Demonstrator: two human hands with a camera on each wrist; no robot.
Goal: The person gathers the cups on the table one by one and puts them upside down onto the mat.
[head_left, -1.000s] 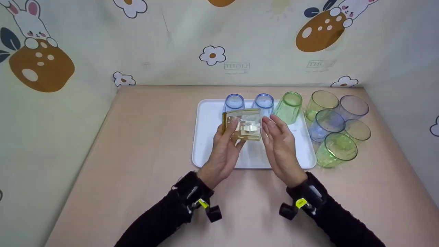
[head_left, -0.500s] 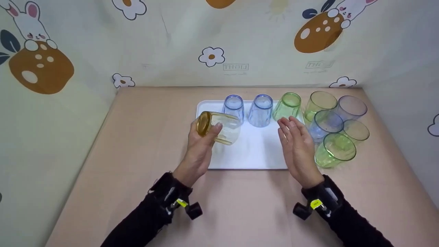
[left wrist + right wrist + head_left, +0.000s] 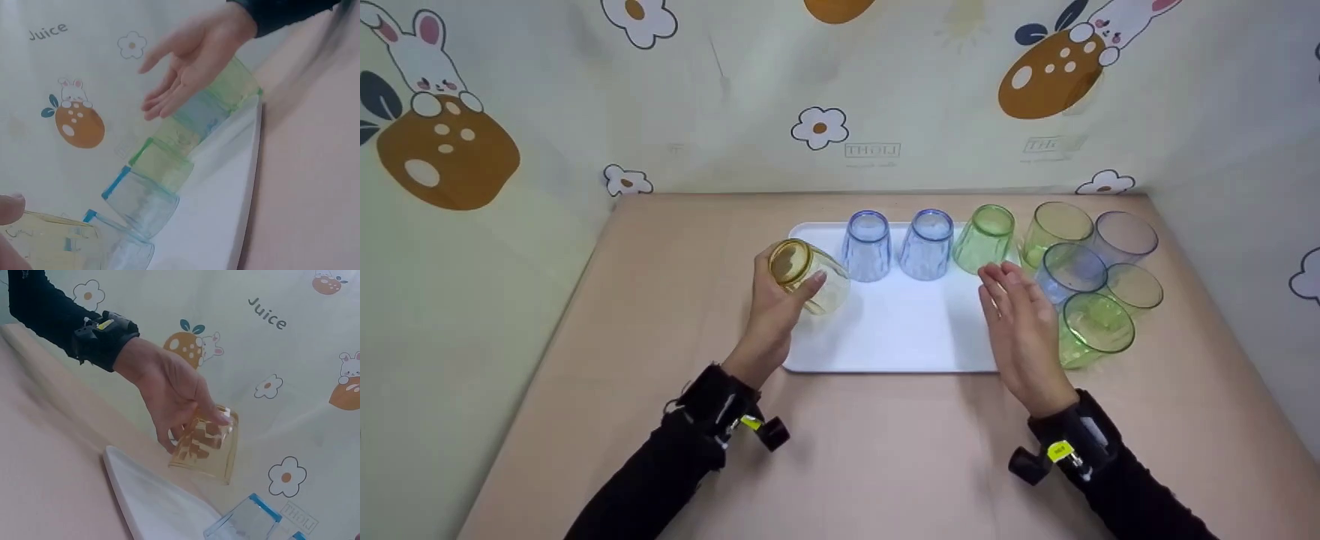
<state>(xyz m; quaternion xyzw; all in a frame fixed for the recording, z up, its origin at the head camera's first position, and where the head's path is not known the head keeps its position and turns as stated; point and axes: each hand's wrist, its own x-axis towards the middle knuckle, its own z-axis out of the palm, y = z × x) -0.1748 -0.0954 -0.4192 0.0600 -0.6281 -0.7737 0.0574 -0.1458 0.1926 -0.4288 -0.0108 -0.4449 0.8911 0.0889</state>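
My left hand (image 3: 769,319) grips a yellow drinking glass (image 3: 205,447) by its side, base up and tilted, over the left end of the white tray (image 3: 900,337). In the right wrist view the glass's mouth points down, above the tray. Two blue glasses (image 3: 867,247) and a green glass (image 3: 985,238) stand upside down in a row along the tray's back edge, right of the held glass. My right hand (image 3: 1024,337) holds nothing; its fingers are straight, over the tray's right end. In the left wrist view this hand (image 3: 194,62) overlaps the glasses behind it.
To the right of the tray several glasses stand mouth up in a cluster, among them a green one (image 3: 1095,330), a blue one (image 3: 1071,274) and a purple one (image 3: 1125,236). Bare table (image 3: 675,285) lies left of the tray. A patterned wall (image 3: 735,97) rises behind.
My left hand has carried the yellow glass left, turning it from lying sideways to base up. The right hand has moved away from the glass, to the right.
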